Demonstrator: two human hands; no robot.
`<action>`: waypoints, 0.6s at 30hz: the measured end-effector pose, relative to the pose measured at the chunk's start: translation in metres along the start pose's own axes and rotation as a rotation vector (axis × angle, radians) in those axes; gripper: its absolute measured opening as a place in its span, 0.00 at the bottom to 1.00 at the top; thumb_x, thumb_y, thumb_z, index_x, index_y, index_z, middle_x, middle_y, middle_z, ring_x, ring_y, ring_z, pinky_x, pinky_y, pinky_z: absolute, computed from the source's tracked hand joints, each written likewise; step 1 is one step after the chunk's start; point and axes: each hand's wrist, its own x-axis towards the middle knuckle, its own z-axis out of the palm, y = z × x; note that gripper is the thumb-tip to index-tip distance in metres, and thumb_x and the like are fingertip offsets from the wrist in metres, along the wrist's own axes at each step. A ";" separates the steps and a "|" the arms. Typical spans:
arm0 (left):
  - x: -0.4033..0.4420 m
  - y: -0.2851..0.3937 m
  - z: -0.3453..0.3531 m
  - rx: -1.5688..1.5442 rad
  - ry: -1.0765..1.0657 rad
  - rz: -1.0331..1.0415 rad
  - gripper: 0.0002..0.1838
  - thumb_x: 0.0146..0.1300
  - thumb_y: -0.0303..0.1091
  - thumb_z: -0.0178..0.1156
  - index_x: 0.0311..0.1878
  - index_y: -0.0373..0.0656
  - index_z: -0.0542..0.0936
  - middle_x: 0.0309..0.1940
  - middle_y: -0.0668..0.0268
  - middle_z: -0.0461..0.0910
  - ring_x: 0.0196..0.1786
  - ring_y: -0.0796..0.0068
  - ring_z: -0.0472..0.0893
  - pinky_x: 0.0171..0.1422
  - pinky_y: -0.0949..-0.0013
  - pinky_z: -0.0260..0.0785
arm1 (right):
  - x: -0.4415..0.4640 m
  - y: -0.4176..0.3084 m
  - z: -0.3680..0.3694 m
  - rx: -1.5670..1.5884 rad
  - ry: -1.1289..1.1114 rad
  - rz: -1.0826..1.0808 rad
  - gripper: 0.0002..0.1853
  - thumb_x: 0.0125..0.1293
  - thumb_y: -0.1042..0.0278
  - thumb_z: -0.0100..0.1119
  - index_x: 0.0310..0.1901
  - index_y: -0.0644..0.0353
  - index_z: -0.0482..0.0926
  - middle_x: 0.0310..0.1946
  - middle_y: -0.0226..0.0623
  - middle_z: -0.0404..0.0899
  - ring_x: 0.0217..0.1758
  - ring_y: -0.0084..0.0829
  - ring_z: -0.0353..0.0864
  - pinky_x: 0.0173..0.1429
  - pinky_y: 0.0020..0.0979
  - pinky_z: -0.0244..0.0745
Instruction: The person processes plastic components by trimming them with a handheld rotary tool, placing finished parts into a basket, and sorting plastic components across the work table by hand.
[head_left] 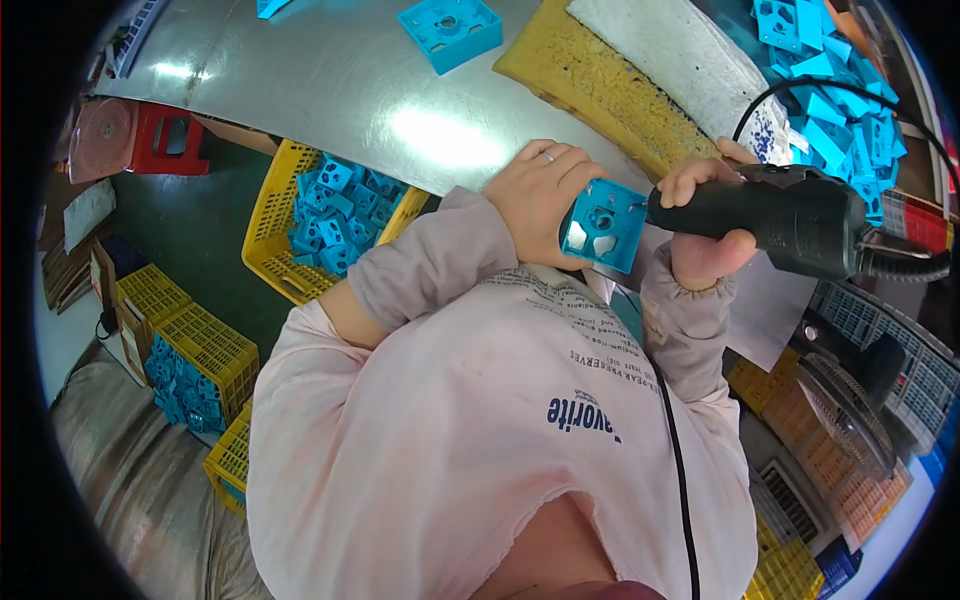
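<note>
Head view: in left hand (535,185), blue box (604,220), grasped, at table's (330,90) near edge; in right hand (692,180), black handheld tool (785,220), clasped, pointed toward box.

The square blue box (604,229), shallow and open-faced with a pierced floor, sits tilted in the left hand (540,197), hollow toward the wearer. The thick black corded tool (785,218) runs through the right hand's (703,192) grip, tip just beside the box.

Blu box (603,222), blk tool (790,215), ylw crate (268,210), gry sleeves (430,252)
</note>
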 end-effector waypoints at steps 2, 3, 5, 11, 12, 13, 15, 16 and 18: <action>-0.001 0.003 -0.003 -0.008 -0.035 -0.008 0.40 0.37 0.50 0.76 0.53 0.41 0.73 0.45 0.58 0.75 0.52 0.56 0.76 0.63 0.54 0.62 | -0.001 0.004 -0.007 0.061 0.071 -0.030 0.46 0.57 0.17 0.45 0.49 0.62 0.70 0.26 0.36 0.70 0.31 0.30 0.69 0.37 0.33 0.65; -0.001 0.003 -0.005 -0.007 -0.052 -0.010 0.40 0.37 0.50 0.76 0.53 0.41 0.73 0.45 0.58 0.75 0.53 0.55 0.76 0.63 0.54 0.62 | -0.002 0.009 -0.016 0.120 0.093 -0.064 0.44 0.59 0.21 0.45 0.52 0.64 0.68 0.27 0.37 0.71 0.30 0.31 0.70 0.37 0.34 0.66; -0.007 0.005 -0.004 -0.034 0.029 0.029 0.40 0.37 0.48 0.76 0.54 0.40 0.73 0.47 0.55 0.75 0.53 0.52 0.75 0.63 0.53 0.63 | 0.001 0.013 -0.037 0.291 0.068 -0.214 0.42 0.64 0.28 0.45 0.57 0.67 0.63 0.27 0.38 0.72 0.29 0.32 0.71 0.36 0.36 0.69; 0.005 -0.018 -0.065 0.182 0.371 -0.098 0.45 0.35 0.47 0.79 0.57 0.37 0.71 0.51 0.49 0.73 0.55 0.45 0.72 0.62 0.51 0.63 | 0.012 -0.037 -0.049 0.176 0.476 -0.406 0.28 0.71 0.49 0.45 0.57 0.70 0.64 0.24 0.39 0.72 0.27 0.33 0.72 0.38 0.37 0.71; 0.008 -0.031 -0.079 0.323 0.438 -0.145 0.46 0.35 0.49 0.80 0.57 0.36 0.70 0.52 0.48 0.72 0.56 0.45 0.72 0.62 0.51 0.63 | 0.014 -0.036 -0.048 0.010 0.522 -0.415 0.25 0.72 0.54 0.43 0.57 0.71 0.65 0.24 0.39 0.73 0.28 0.33 0.73 0.39 0.38 0.72; 0.010 -0.046 -0.092 0.411 0.461 -0.202 0.46 0.37 0.52 0.78 0.57 0.34 0.71 0.53 0.48 0.72 0.58 0.46 0.71 0.64 0.50 0.61 | 0.016 -0.033 -0.051 -0.155 0.571 -0.423 0.23 0.72 0.58 0.42 0.56 0.72 0.65 0.24 0.39 0.73 0.29 0.32 0.74 0.41 0.39 0.73; 0.011 -0.072 -0.110 0.568 0.482 -0.313 0.46 0.40 0.56 0.76 0.57 0.33 0.71 0.55 0.49 0.71 0.60 0.47 0.69 0.66 0.49 0.58 | 0.016 -0.017 -0.066 -0.176 0.579 -0.441 0.15 0.68 0.71 0.48 0.51 0.73 0.68 0.25 0.41 0.77 0.30 0.33 0.77 0.47 0.36 0.73; 0.010 -0.086 -0.116 0.639 0.476 -0.368 0.46 0.41 0.57 0.76 0.57 0.32 0.71 0.56 0.49 0.71 0.61 0.48 0.68 0.67 0.48 0.57 | 0.014 -0.010 -0.071 -0.244 0.583 -0.458 0.13 0.67 0.73 0.49 0.49 0.73 0.68 0.26 0.41 0.78 0.31 0.32 0.77 0.49 0.35 0.72; 0.026 -0.083 -0.121 0.741 0.468 -0.378 0.46 0.43 0.58 0.75 0.58 0.32 0.71 0.58 0.50 0.70 0.63 0.49 0.66 0.68 0.48 0.55 | 0.015 -0.013 -0.068 -0.286 0.600 -0.467 0.10 0.65 0.77 0.50 0.46 0.72 0.69 0.28 0.41 0.79 0.33 0.30 0.78 0.52 0.33 0.71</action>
